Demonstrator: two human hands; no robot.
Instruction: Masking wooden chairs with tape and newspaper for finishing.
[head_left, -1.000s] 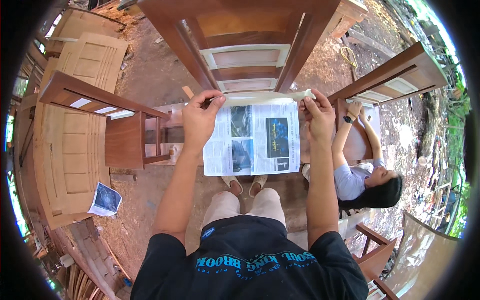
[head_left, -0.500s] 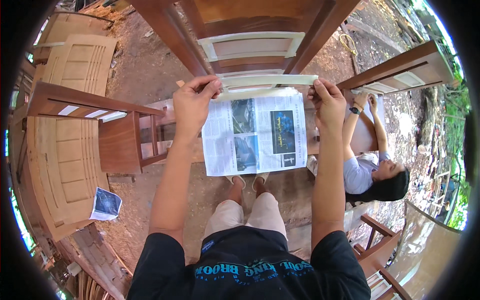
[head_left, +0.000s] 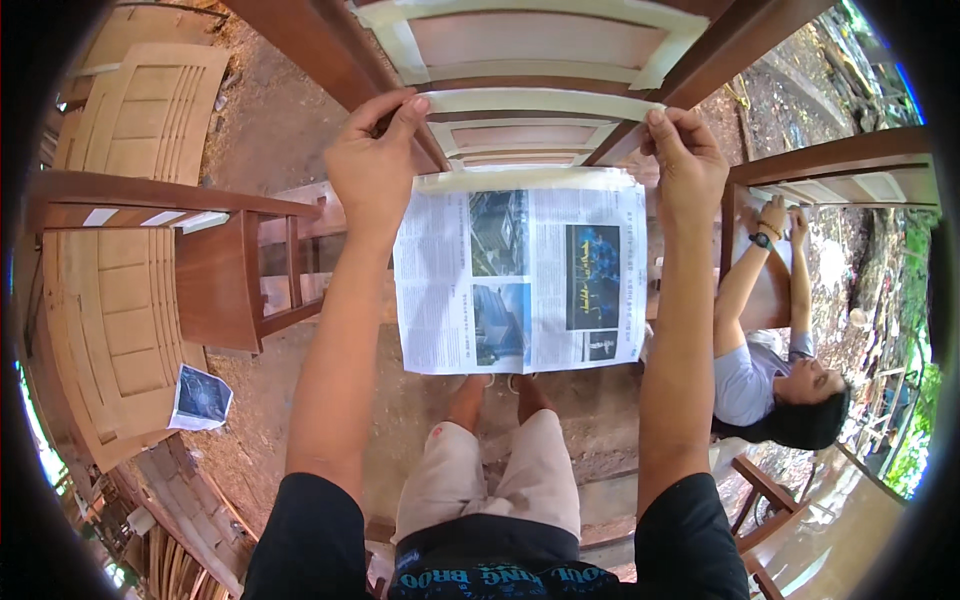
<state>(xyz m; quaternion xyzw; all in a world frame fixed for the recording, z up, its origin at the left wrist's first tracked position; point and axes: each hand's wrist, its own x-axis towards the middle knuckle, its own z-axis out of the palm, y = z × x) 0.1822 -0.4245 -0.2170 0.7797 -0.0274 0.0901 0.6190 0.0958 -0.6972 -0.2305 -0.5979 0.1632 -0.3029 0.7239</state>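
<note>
My left hand and my right hand pinch the two ends of a pale strip of masking tape, stretched level between them. Behind the strip stands a brown wooden chair, its back panels edged with more tape. I cannot tell whether the strip touches the wood. Below my hands, a newspaper sheet hangs over the chair's front, with a band of tape along its top edge.
Another brown chair stands at left, near unfinished panelled boards and a loose printed sheet. On the right, a co-worker has both hands at a further taped chair. Wood scraps lie lower left.
Both hands have moved farther forward with the tape strip, up toward the chair back's panels. The chair and newspaper appear larger as my view has shifted.
</note>
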